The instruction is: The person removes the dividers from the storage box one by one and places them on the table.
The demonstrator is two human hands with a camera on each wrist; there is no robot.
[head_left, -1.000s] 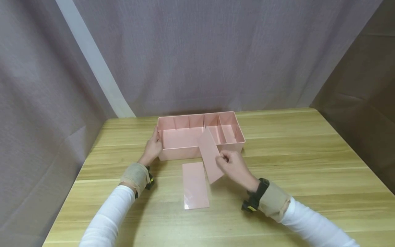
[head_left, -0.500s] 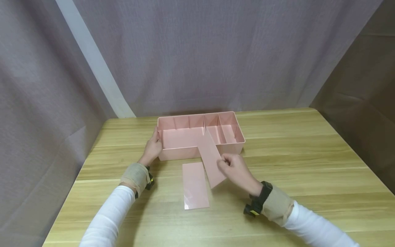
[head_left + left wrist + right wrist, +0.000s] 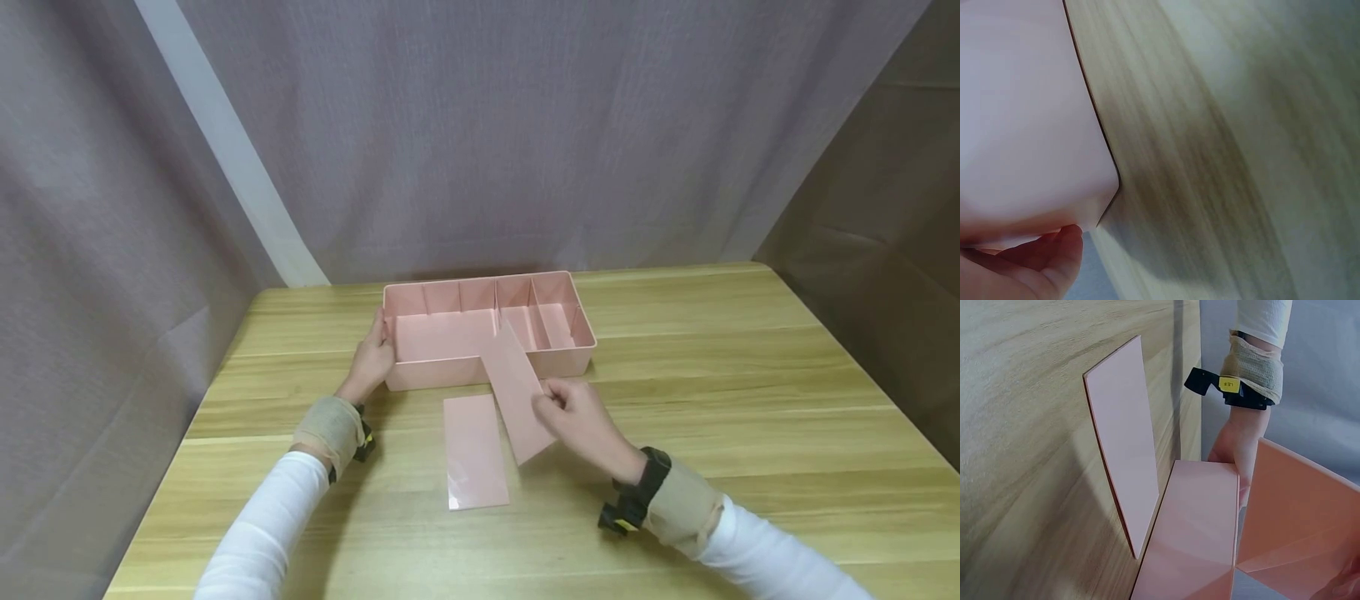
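While the right hand (image 3: 573, 412) pinches the tilted divider panel (image 3: 516, 392), it may slip; the left hand (image 3: 372, 354) seemingly grips the tray (image 3: 487, 367).

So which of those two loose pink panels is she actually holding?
The tilted panel, pinched by the right hand beside the tray; the other panel lies flat on the table, untouched.

The head view looks down on the whole table (image 3: 675, 375). Both wrist views sit close and low over it, sharing the pink tray (image 3: 487, 367) (image 3: 1022, 125) (image 3: 1191, 537).
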